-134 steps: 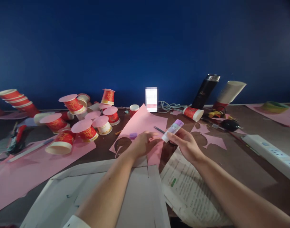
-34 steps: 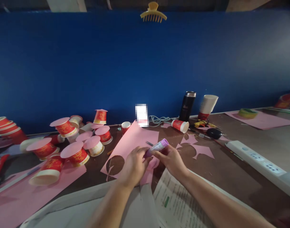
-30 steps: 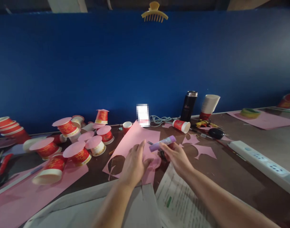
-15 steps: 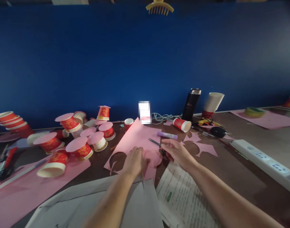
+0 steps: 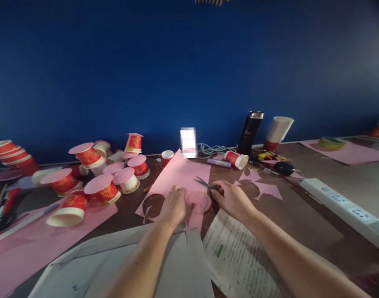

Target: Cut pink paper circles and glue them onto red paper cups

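At the far left we see a leaning stack of red paper cups (image 5: 17, 158), and nearer to us a red-handled tool (image 5: 11, 198) beside a long pink sheet (image 5: 37, 248). Next comes a cluster of red and pale cups (image 5: 110, 195), several topped with pink discs (image 5: 98, 183). Toward the middle lies a larger pink sheet (image 5: 186, 171) with a round hole near its left corner. Our left hand (image 5: 174, 205) rests over this sheet, fingers curled down beside a pink circle (image 5: 201, 201); we cannot tell whether they pinch anything. Just right of it, scissors (image 5: 208, 185) with parted blades point over the sheet, their handles clamped in our right hand (image 5: 233, 199). Beyond that hand, a purple glue stick (image 5: 219, 163) lies near a tipped red cup (image 5: 235, 159). Farther right we find a black flask (image 5: 250, 133), pink offcuts (image 5: 270, 190) and a white power strip (image 5: 347, 207).
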{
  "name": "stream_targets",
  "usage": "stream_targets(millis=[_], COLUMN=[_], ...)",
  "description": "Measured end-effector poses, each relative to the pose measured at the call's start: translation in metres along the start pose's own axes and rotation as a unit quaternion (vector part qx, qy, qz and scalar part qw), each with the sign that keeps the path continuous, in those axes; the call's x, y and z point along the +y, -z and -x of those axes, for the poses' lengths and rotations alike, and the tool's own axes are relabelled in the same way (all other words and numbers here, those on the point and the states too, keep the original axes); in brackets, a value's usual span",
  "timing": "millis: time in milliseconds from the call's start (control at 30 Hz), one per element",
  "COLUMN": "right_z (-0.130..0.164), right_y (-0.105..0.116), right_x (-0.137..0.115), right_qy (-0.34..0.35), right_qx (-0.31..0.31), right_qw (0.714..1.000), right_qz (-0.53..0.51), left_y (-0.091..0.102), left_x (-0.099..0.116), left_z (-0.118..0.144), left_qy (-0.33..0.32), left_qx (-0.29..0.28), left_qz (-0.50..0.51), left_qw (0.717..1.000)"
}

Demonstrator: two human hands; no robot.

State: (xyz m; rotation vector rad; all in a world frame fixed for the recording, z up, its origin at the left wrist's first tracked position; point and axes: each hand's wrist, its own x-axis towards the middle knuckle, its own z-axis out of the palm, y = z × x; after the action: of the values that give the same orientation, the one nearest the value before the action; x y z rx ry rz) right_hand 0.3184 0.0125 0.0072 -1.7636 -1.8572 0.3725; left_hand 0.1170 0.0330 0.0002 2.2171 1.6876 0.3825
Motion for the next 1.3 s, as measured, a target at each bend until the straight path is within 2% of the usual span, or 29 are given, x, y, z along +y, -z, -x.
stream_targets(millis=[67,200,333,400,433,500,567,600,667,767,833,1000,1200,1300], right_z=[0.003,0.007,0.006,0.004,0.003,0.001,0.001,0.001,0.001,0.003,0.004,0.006,0.009,0.010], right_y=[0.004,-0.001,-0.018,-0.022,-0.022,-0.017,-0.009,-0.005,-0.001,0.001,-0.001,-0.004,-0.003,-0.003], right_x=[-0.005,-0.011,-0.005,-0.003,-0.004,-0.007,-0.012,-0.015,-0.019,-0.021,-0.022,-0.028,-0.032,-0.030], right_qy=[-0.001,-0.019,-0.035,-0.036,-0.039,-0.043,-0.036,-0.030,-0.021,-0.022,-0.022,-0.020,-0.033,-0.035], right_qx=[-0.008,-0.115,-0.074,-0.056,-0.046,-0.016,0.013,0.019,0.019,0.011,0.004,-0.003,0.004,0.014], right_qw=[1.000,0.990,0.986,0.975,0.963,0.930,0.893,0.877,0.855,0.838,0.834,0.849,0.892,0.902], right_qz=[-0.016,-0.083,-0.142,-0.214,-0.261,-0.364,-0.449,-0.479,-0.518,-0.545,-0.552,-0.528,-0.450,-0.430], left_y=[0.001,0.003,0.003,0.003,0.004,0.008,0.014,0.018,0.026,0.036,0.039,0.038,0.031,0.029], left_x=[0.001,0.001,-0.001,-0.003,-0.004,-0.004,-0.003,-0.002,0.001,0.007,0.011,0.015,0.012,0.012], left_z=[0.000,0.001,0.002,0.002,0.001,0.001,0.002,0.002,0.005,0.009,0.011,0.012,0.008,0.007], left_qy=[0.011,0.002,-0.004,-0.002,-0.002,-0.003,0.004,0.010,0.021,0.003,-0.009,-0.013,0.011,0.023], left_qx=[-0.005,-0.014,-0.004,0.040,0.081,0.174,0.225,0.221,0.166,0.054,0.021,0.035,0.014,0.005], left_qz=[0.000,0.014,0.028,0.067,0.098,0.179,0.274,0.320,0.401,0.474,0.483,0.460,0.504,0.518], left_qw=[1.000,1.000,1.000,0.997,0.992,0.968,0.935,0.921,0.901,0.879,0.876,0.887,0.864,0.855])
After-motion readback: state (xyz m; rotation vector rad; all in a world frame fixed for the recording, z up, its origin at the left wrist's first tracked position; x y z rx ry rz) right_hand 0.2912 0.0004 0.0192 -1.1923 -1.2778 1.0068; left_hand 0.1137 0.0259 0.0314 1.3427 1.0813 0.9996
